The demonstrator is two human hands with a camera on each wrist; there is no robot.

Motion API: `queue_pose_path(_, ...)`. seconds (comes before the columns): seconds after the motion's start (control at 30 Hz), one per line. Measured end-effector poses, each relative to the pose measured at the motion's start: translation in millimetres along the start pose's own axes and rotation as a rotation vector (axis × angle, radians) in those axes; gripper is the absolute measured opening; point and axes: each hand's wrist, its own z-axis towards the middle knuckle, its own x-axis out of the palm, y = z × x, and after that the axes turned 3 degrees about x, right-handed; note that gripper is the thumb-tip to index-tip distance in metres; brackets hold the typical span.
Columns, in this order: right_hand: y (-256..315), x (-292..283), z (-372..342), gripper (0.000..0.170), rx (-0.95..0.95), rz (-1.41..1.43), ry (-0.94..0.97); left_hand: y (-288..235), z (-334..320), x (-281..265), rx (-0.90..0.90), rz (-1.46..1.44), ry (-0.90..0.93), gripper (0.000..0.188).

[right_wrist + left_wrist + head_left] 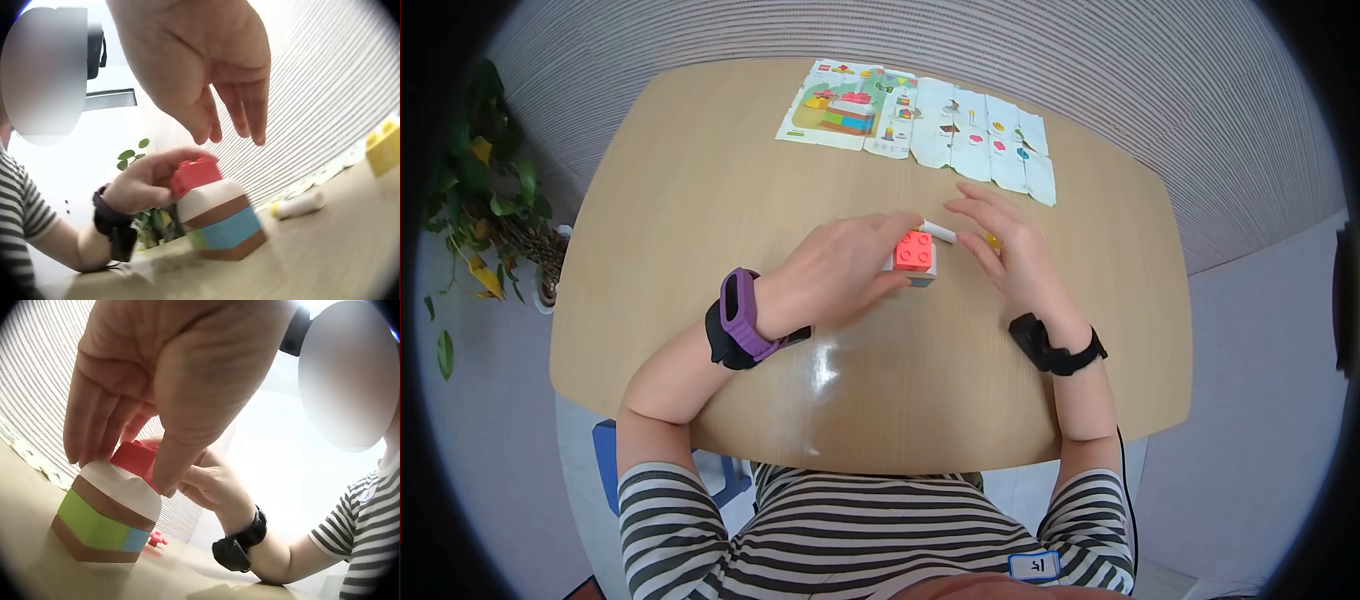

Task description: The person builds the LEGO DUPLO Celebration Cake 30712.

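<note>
"Where is the red brick (914, 251) seen?"

"At the top of a layered stack (115, 507) on the table (700, 200). It is gripped between the thumb and fingers of the left hand (835, 262)."

"And the right hand (1010, 250)?"

"Its fingers are loosely extended, apart from the brick, with nothing held."

"Are the layers revealed from the head?"

"Mostly they are hidden there. By the left wrist camera a wide green block (90, 522) is shown between brown layers, under a white one; by the right, mainly a blue block (231, 229)."

"What else is caught by one view alone?"

"A small red piece (157, 539) is seen beyond the stack from the left wrist. The yellow end of the white tube (300, 205) is shown from the right wrist, and a yellow brick (384, 150) is displayed clearly. The printed leaflet (840, 105) is laid out readably only from the head."
</note>
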Motion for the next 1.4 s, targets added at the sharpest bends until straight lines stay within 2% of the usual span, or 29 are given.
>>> queue_pose_path(0.07, -11.1, 0.6, 2.9, 0.028, 0.026, -0.131, 0.035, 1.4, 1.4, 0.4, 0.011, 0.004, 0.008, 0.042)
queue_pose_path(0.17, -24.8, 13.3, 0.9, 0.025, -0.065, -0.202, 0.098, 2.6, 0.3, 3.1, -0.009, -0.009, 0.025, 0.039)
queue_pose_path(0.27, -24.2, 15.6, 1.7, 0.022, -0.112, -0.206, 0.253, 0.0, 0.1, 3.7, 0.015, -0.027, 0.014, 0.037)
queue_pose_path(0.37, -32.7, 24.8, 0.1, 0.020, -0.177, -0.182, 0.213, 0.6, -0.4, 6.1, 0.037, -0.025, 0.003, 0.036)
queue_pose_path(0.47, -33.1, 27.2, -3.6, 0.018, -0.126, -0.164, 0.241, 1.9, -0.9, 7.3, 0.026, -0.018, 0.016, 0.036)
queue_pose_path(0.57, -28.9, 19.6, 0.0, 0.018, -0.040, -0.270, 0.385, 1.9, -1.2, 6.9, 0.016, -0.013, 0.026, 0.036)
queue_pose_path(0.67, -28.1, 21.6, 0.5, 0.012, 0.001, -0.325, 0.369, 0.9, -1.0, 6.0, 0.032, -0.018, 0.013, 0.035)
queue_pose_path(0.77, -30.5, 21.9, -0.6, 0.019, -0.003, -0.431, 0.391, 1.9, -1.2, 7.3, 0.048, -0.016, -0.003, 0.035)
queue_pose_path(0.87, -22.4, 11.5, -1.2, 0.038, 0.130, -0.262, 0.244, 2.1, -1.1, 7.2, 0.051, -0.021, -0.001, 0.035)
queue_pose_path(0.97, -13.0, -6.4, 3.6, 0.058, 0.149, 0.085, 0.140, 0.5, -1.6, 6.7, 0.063, -0.042, -0.011, 0.033)
queue_pose_path(1.07, 4.8, -18.5, 6.6, 0.061, 0.206, 0.469, 0.102, 1.0, -1.0, 6.6, 0.069, -0.041, -0.011, 0.034)
queue_pose_path(1.27, 19.3, -13.2, 0.7, 0.041, 0.130, 0.597, 0.061, -0.6, -0.2, 4.9, 0.056, -0.039, 0.001, 0.035)
queue_pose_path(1.4, 22.7, -12.4, -1.0, 0.032, 0.118, 0.505, 0.065, -0.6, -0.3, 4.8, 0.066, -0.046, -0.010, 0.034)
